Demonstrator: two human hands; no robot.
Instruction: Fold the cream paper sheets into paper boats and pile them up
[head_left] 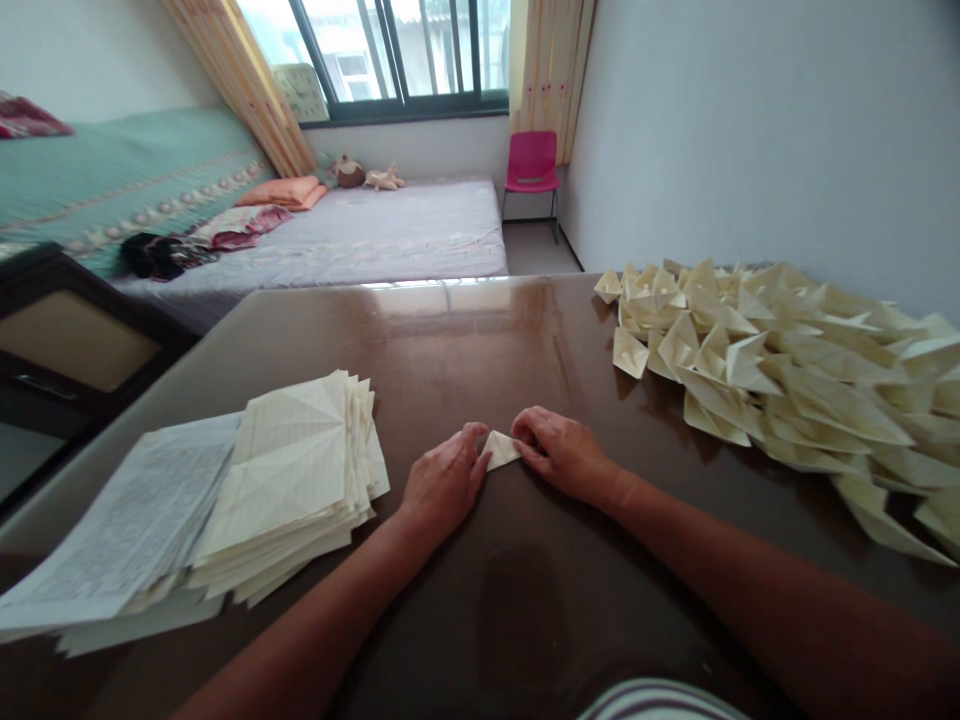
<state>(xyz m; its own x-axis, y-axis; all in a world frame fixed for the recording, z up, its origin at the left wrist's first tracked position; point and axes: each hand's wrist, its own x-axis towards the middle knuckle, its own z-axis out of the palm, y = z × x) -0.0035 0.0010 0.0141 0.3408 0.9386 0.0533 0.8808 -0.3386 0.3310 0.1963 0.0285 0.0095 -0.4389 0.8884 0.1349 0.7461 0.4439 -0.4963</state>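
Note:
A small cream piece of folded paper [502, 451], triangular in outline, is between my two hands over the middle of the brown table [450, 350]. The fingers of my left hand [448, 472] are closed on its left edge, with the thumb towards me. On the other side, my right hand [564, 450] pinches its right corner with curled fingers. Part of the paper is covered by the fingertips. To the left of my left hand lies a stack of creased cream paper sheets [292, 470].
Printed sheets [142, 510] lie under and beside the stack at the left. A large heap of folded paper boats [780, 360] covers the table's right side, against the wall. Beyond the table are a bed [420, 225], a pink chair [532, 165] and a dark cabinet [82, 340].

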